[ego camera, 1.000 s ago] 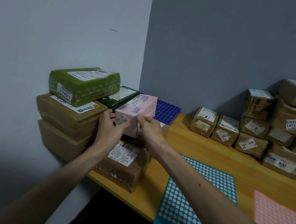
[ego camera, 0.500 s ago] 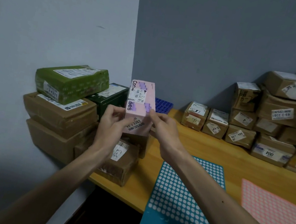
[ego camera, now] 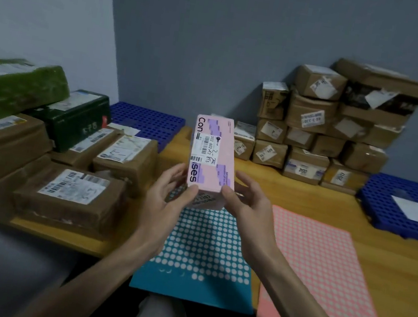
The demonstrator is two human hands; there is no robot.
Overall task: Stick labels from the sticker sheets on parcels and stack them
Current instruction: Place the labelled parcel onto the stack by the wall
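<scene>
Pink box (ego camera: 216, 154): a long pale pink carton with purple blocks on its upper face; it looks intact and closed.
Place: held up at the centre of the frame, above the far end of the teal sheet (ego camera: 205, 245), with its long axis pointing away from the viewer.
Left hand (ego camera: 168, 201): grasps the near left corner, thumb on the upper face.
Right hand (ego camera: 255, 206): grasps the near right corner, thumb at the edge and fingers along the side.
Print on box: black letters "Con" at the far end and "ses" at the near end of the left edge; the middle is covered.
Label (ego camera: 205, 148): white, with barcodes, "502 602" followed by characters that are hard to read, and a handwritten mark like "2-2".
Near end face: printed digits, too blurred to read.
Teal sheet: rows of white round stickers, with a few gaps in the nearest row.
Pink sheet (ego camera: 322, 266): right of the teal one on the wooden worktop (ego camera: 393, 248), covered in small pale dots.
Brown stack (ego camera: 316, 115): parcels against the wall at upper right, each with a white label; one reads "004" upside down.
Left side: a green parcel (ego camera: 13, 91) and a dark green parcel (ego camera: 77, 121) on brown ones with barcode labels.
Blue trays (ego camera: 150, 121): gridded, one at the far left corner and one at the right edge.
</scene>
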